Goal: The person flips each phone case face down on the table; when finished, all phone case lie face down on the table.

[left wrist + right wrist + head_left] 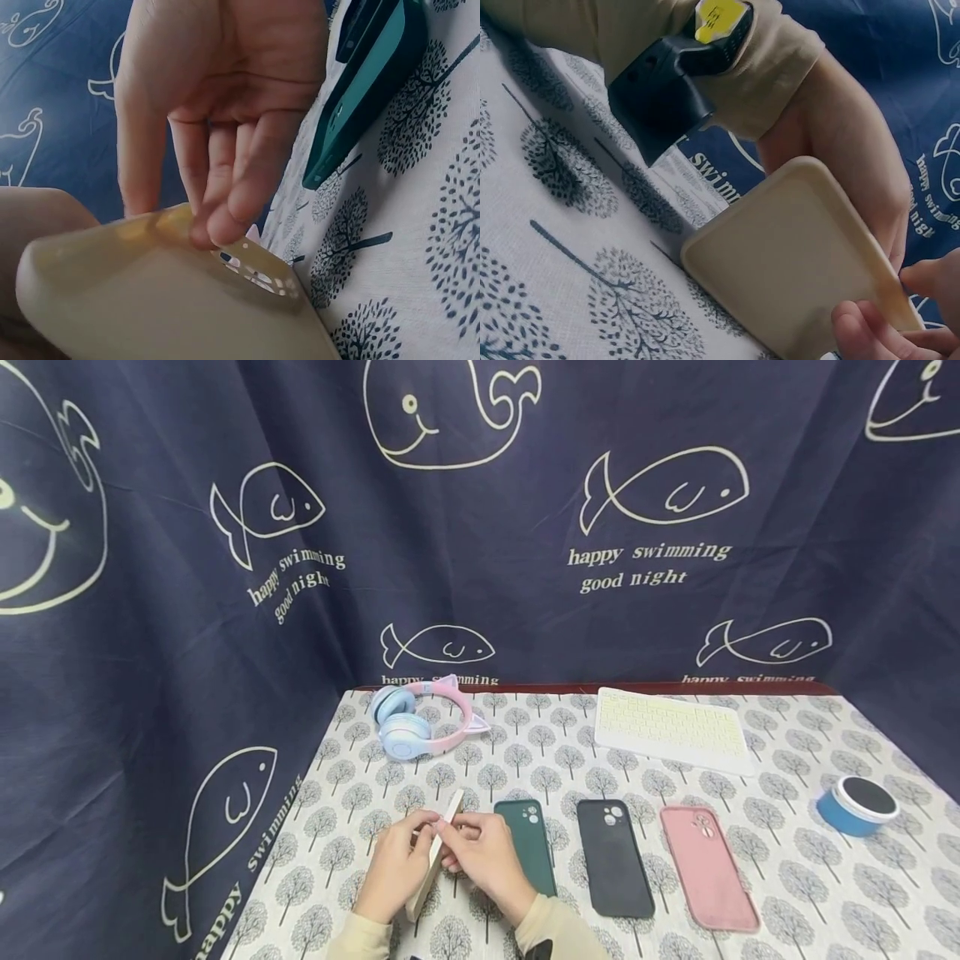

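Observation:
A cream phone case (425, 891) stands tilted on its long side, nearly edge-on in the head view. My left hand (396, 866) grips its upper edge from the left. From the right, my right hand (486, 853) pinches the same edge between thumb and fingers. The left wrist view shows the right hand (225, 97) at the case (150, 307), close to its camera cutouts. In the right wrist view the inside of the case (780, 247) faces the camera, with the left hand (859, 150) behind it. Right beside my right hand lies a green phone case (534, 843).
A black phone case (615, 860) and a pink one (708, 868) lie in a row to the right. Cat-ear headphones (420, 727) rest at the back left, a white keyboard (671, 731) at the back right. A blue round object with a dark top (855, 807) stands far right.

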Available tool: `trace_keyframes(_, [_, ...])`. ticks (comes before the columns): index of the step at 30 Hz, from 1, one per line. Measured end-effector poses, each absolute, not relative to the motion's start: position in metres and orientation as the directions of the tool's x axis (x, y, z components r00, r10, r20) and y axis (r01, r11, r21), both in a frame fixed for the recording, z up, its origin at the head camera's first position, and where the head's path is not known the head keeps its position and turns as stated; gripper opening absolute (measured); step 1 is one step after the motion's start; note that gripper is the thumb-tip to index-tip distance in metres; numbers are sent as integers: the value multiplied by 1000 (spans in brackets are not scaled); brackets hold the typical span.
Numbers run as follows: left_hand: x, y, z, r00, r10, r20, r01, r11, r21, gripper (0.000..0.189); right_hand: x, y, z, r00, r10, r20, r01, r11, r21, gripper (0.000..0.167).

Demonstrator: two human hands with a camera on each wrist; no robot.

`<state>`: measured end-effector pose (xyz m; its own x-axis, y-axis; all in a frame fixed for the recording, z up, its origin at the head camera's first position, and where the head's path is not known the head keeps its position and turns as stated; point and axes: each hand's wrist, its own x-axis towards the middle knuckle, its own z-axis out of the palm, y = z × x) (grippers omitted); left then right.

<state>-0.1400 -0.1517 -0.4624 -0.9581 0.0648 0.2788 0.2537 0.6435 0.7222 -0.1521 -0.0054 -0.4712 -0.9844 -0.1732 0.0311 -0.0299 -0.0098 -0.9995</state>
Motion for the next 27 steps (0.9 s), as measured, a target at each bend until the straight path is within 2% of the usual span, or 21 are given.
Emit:
trace_keyframes(6, [-145, -152, -466, -977, 100, 189, 210, 614, 760, 19, -153, -2, -467, -985, -172, -22, 19, 21, -1000, 33])
trace_keyframes(10, [-144, -152, -466, -990, 46, 133, 131, 642, 756, 27, -151, 3, -459, -984, -169, -54, 43, 66, -997, 34])
trace_keyframes(14, [-145, -153, -468, -993, -23, 119, 72, 680, 730, 33, -151, 9, -452, -983, -170, -70, 56, 84, -995, 39])
trace_keyframes(22, [-148, -158, -473, -993, -86, 79, 7, 628, 778, 32, -154, 16, -454, -979, -179, -102, 82, 117, -990, 43])
trace_keyframes(27, [-147, -163, -470, -991, -96, 93, 14, 617, 787, 32, -157, 14, -464, -989, -135, -56, 27, 204, -979, 41])
